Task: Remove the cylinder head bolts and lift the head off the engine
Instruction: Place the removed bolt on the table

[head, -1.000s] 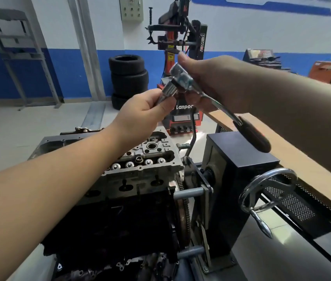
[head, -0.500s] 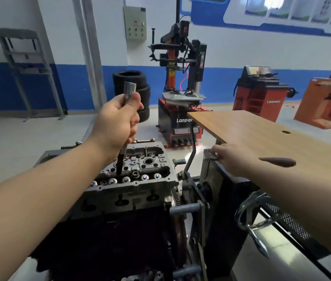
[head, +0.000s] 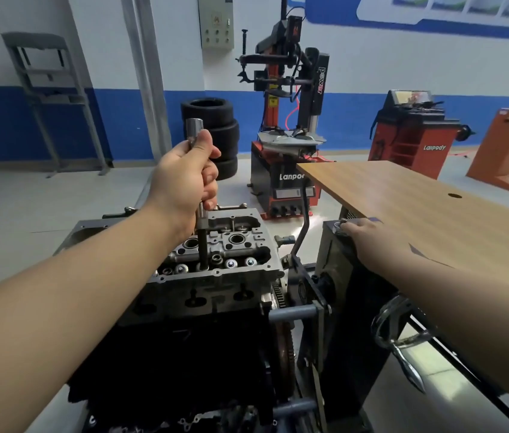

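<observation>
Currently: left hand (head: 184, 176) gripping socket extension (head: 201, 220) in cylinder head (head: 215, 260), still seated; right hand (head: 362, 234) resting flat on stand (head: 353, 295).

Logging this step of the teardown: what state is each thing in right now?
Left hand: grips socket extension.
Socket extension: upright, tip down in the head.
Cylinder head: on the engine, cover off.
Right hand: resting on the black stand.

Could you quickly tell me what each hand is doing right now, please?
Left hand: gripping the socket extension, which stands upright in the cylinder head.
Right hand: resting on the engine stand housing; whether it grips anything cannot be told.
</observation>
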The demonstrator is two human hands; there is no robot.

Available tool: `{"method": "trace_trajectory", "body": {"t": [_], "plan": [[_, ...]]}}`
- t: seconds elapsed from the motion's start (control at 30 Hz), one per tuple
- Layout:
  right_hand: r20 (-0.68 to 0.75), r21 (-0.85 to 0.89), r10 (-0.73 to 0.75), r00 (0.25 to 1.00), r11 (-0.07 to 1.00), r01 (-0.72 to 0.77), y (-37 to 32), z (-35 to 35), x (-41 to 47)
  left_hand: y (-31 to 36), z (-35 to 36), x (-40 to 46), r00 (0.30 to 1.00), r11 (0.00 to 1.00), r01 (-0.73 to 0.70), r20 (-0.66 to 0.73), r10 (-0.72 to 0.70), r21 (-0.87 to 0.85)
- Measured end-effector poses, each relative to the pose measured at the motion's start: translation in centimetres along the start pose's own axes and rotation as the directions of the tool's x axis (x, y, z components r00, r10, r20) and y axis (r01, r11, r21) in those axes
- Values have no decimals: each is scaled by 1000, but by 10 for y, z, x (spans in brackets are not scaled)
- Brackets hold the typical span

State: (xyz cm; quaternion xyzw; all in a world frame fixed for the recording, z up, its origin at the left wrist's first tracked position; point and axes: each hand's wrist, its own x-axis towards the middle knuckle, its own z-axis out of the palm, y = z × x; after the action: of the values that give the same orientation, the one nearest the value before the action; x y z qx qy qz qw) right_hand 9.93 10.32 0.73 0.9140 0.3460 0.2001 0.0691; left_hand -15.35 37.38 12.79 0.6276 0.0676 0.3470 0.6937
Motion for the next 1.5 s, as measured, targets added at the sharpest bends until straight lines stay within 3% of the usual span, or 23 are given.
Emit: {"method": "trace_trajectory", "body": {"t": [0.07, 0.13, 0.17, 0.23, 0.3, 0.37, 0.5, 0.77, 0.9, 1.1, 1.23, 1.37, 1.5], "plan": [[-30, -14, 69, 997, 998, -69, -10, -12, -2, 1, 1, 0, 1000, 1000, -12, -2, 12, 1], [-137, 242, 140, 981, 965, -104, -36, -35, 1, 2, 0, 0, 999, 999, -43, 21, 43, 19], [-173, 453, 173, 970, 888, -78, -56, -51, 3, 2, 0, 0, 997, 998, -61, 38, 60, 31], [-160, 784, 136, 978, 620, 43, -105, -87, 1, -3, -1, -4, 995, 996, -82, 55, 80, 39], [-147, 881, -30, 989, 450, 144, -154, -114, -9, -8, 0, -7, 994, 994, -100, 56, 98, 41], [-141, 889, -119, 983, 421, 179, -192, -125, -20, -11, 0, -9, 991, 989, -126, 54, 122, 74], [-110, 902, -31, 993, 416, 113, -217, -125, -21, -13, -3, -11, 991, 986, -134, 41, 131, 103], [-183, 887, 2, 983, 431, 164, -227, -110, -17, -15, -3, -13, 988, 985, -133, 92, 124, 106], [-159, 892, 2, 987, 428, 143, -222, -107, -15, -12, 1, -15, 985, 970, -114, 151, 83, 215], [-86, 936, -65, 994, 337, 103, -215, -110, -10, 0, -20, -20, 969, 965, -72, 245, 9, 251], [-83, 956, -131, 988, 269, 116, -214, -114, -11, 11, -26, -23, 988, 885, -127, 140, 71, 447], [-73, 970, -85, 994, 226, 90, -223, -116, -13, 12, -19, -24, 980, 708, -182, 66, 189, 682], [-57, 968, -36, 998, 243, 64, -225, -117, -11, 5, -17, -29, 988, 839, -121, 146, 50, 530]]}}
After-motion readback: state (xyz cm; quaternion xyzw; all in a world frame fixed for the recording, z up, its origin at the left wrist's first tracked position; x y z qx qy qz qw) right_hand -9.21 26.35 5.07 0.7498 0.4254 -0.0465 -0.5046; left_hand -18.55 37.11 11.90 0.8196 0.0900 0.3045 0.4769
